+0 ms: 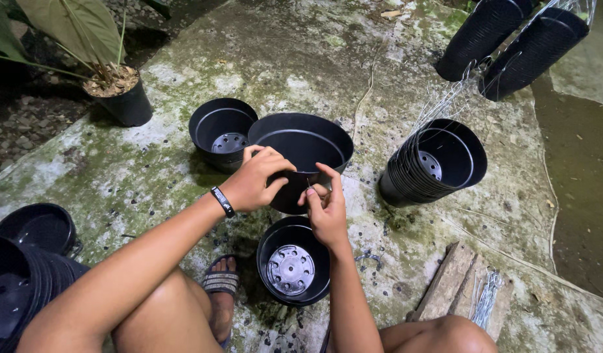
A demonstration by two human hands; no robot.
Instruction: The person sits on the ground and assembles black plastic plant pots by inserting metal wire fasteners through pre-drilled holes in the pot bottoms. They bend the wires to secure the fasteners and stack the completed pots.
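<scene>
At far left we see a stack of black pots (17,287) and a potted plant (118,91) on the mossy concrete floor (301,52). Our left hand (256,180) grips the near rim of a tilted black pot (301,147), held above another pot (293,261); our right hand (325,206) pinches a thin wire at that rim. Right lies a sideways pot stack (435,163).

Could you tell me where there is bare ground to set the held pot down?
Bare concrete lies between the plant pot and the left hand, and behind the held pot. It is crowded around the pot stack and wires.
</scene>
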